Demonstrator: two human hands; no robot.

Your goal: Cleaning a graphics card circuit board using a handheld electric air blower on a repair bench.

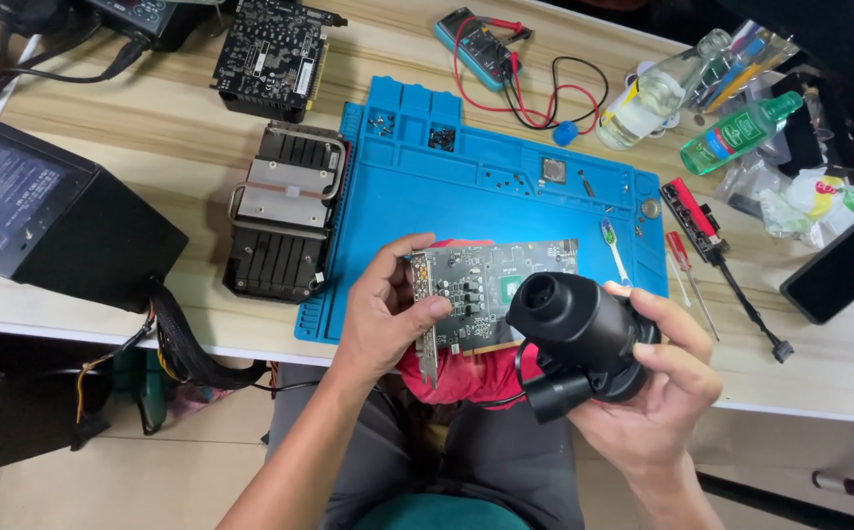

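Left hand [383, 309] gripped the green circuit card [486, 290] by its bracket over the near edge of the blue mat [397, 186], right hand [667, 383] clenched the black blower [579, 339]; card edge-held, likely to slip or flex.

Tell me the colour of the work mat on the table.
Bright blue mat, best seen in the head view.

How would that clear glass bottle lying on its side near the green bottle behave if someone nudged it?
The clear bottle lies on its side and looks round, so it would probably roll. It seems partly filled with liquid, so it is likely heavier than it looks. Smooth glass may be slippery, and could break if it rolled off the table.
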